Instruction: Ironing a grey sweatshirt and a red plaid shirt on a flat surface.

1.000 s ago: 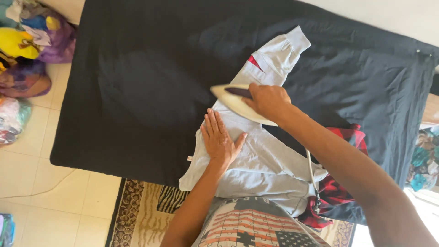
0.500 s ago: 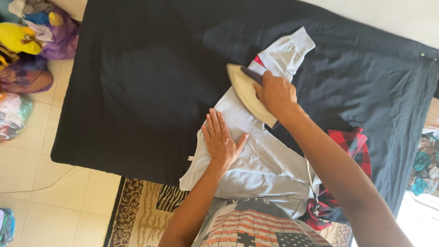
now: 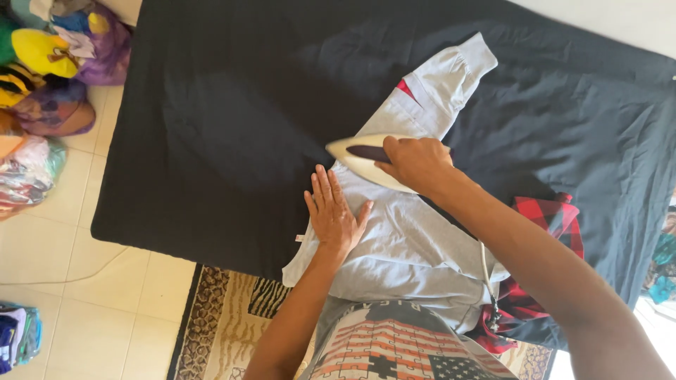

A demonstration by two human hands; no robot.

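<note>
One black cloth (image 3: 232, 127) covers the desk and fills most of the view, with a tiled floor (image 3: 84, 309) to the left and below. One patterned rug (image 3: 225, 317) lies on the floor at the desk's near edge. A heap of coloured clothes (image 3: 49, 77) sits on the floor at the upper left, and one smaller bundle (image 3: 17, 334) at the lower left corner.

One pale grey garment (image 3: 408, 246) lies spread on the black cloth, its cuffed end pointing up and away toward the right, a small red patch showing near that end. One red-and-black checked cloth (image 3: 549, 225) lies partly under it at the right.

One cream iron (image 3: 366, 158) rests on the garment near its middle, tip pointing left. The right hand (image 3: 415, 162) is closed around the iron's dark handle. The left hand (image 3: 331, 211) lies flat and fully open, fingers spread, pressing the garment just below the iron and gripping nothing. One thin cord (image 3: 486, 281) hangs by the right forearm.
</note>
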